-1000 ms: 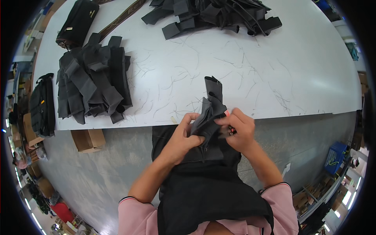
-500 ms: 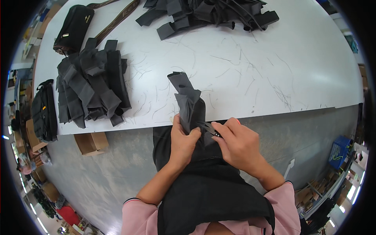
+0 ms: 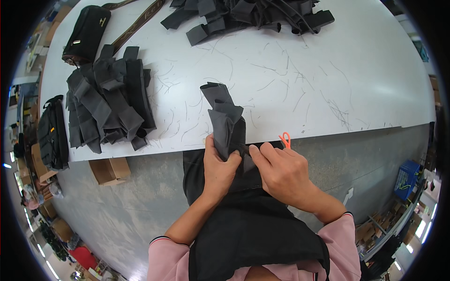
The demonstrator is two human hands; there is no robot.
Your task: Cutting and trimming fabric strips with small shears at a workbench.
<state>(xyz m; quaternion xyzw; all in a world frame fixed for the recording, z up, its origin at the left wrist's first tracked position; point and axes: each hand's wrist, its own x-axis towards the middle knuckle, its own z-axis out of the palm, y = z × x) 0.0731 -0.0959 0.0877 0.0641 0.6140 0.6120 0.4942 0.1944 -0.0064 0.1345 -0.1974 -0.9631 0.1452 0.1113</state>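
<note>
At the far left, off the table's left edge, a black bag [image 3: 52,133] hangs or stands lower than the tabletop. On the white table [image 3: 328,84], near its left edge, lies a heap of dark grey fabric pieces [image 3: 108,105], with a black pouch [image 3: 86,33] and a brown strap [image 3: 136,21] beyond it toward the far left corner. A second heap of fabric pieces [image 3: 243,16] lies along the far edge, well apart from the hands.

The left hand [image 3: 220,171] is at the near edge of the table, its fingers closed around the lower end of a folded dark grey fabric piece [image 3: 225,119]. That piece runs lengthwise away from the person, from the hand's grip up over the near edge onto the tabletop, its free upper end leaning slightly left. So the left hand has it; the long axis points from the fingers toward the far edge.

Just to the right, the right hand [image 3: 283,173] touches the same piece low down, its forefinger and thumb pinched at a small dark tab or thread on the piece's right side. Its other fingers curl over orange-handled snips [image 3: 284,139], of which only the loop shows. Whether the blades are open cannot be told.
</note>
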